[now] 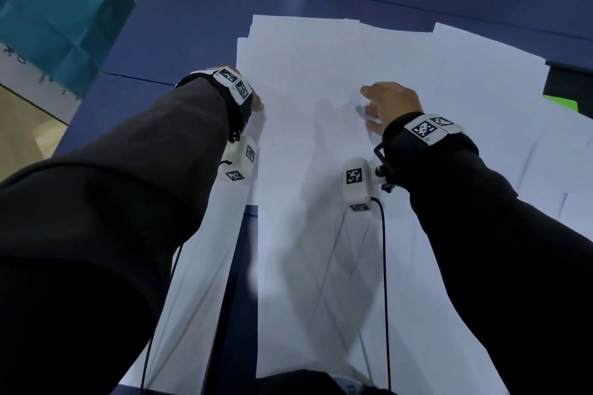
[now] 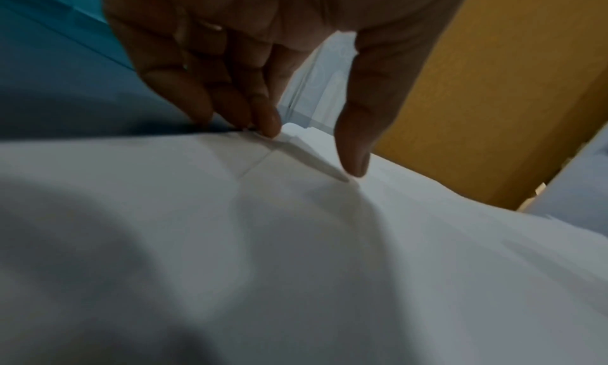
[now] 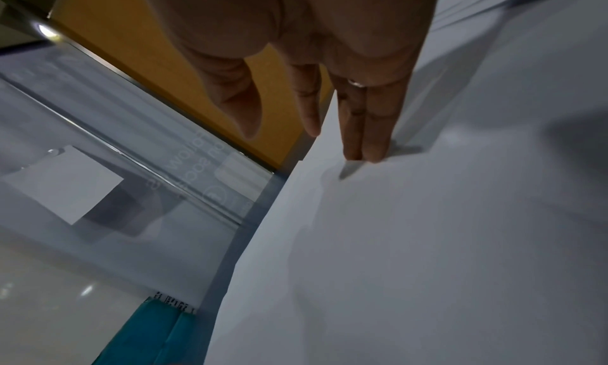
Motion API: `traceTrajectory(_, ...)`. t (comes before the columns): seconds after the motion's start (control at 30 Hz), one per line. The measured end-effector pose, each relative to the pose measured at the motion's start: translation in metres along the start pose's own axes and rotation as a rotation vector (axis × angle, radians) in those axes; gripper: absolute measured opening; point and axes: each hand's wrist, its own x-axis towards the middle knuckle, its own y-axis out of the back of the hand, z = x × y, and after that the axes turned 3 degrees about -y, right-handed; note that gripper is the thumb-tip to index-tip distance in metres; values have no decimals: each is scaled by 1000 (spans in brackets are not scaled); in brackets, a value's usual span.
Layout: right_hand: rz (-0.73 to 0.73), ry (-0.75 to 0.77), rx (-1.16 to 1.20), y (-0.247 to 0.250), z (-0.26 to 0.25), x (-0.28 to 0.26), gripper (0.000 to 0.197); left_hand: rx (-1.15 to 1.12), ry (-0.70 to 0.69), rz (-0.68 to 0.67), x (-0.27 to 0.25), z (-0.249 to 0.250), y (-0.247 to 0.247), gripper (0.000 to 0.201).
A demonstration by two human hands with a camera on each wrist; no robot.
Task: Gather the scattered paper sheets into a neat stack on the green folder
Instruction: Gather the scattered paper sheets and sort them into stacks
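Several white paper sheets lie overlapped across the blue table. A corner of the green folder shows from under the sheets at the far right. My left hand is at the sheets' left edge. In the left wrist view, its straight fingertips touch the paper edge and the thumb rests on top. My right hand lies on the middle of the sheets. There, two straight fingertips press the paper, and the thumb and forefinger hover off it.
A teal panel stands beyond the table's left edge, with tan floor below it. A dark object sits behind the folder at the right. Cables hang from the wrist cameras over the sheets.
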Motion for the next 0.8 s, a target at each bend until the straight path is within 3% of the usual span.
traceTrajectory(0.2, 80, 75, -99, -3, 3, 7, 35, 54, -12, 13, -4, 12, -4, 57)
traceTrajectory(0.4, 10, 24, -39, -1, 2, 10, 27, -5, 10, 21, -6, 13, 2, 60)
traceTrajectory(0.6, -64, 10, 3, 1, 5, 10, 18, -44, -3, 57, -6, 13, -1, 39)
traceTrajectory(0.8, -100, 18, -24, 1, 6, 7, 13, -206, 19, 1, 7, 1, 2, 51)
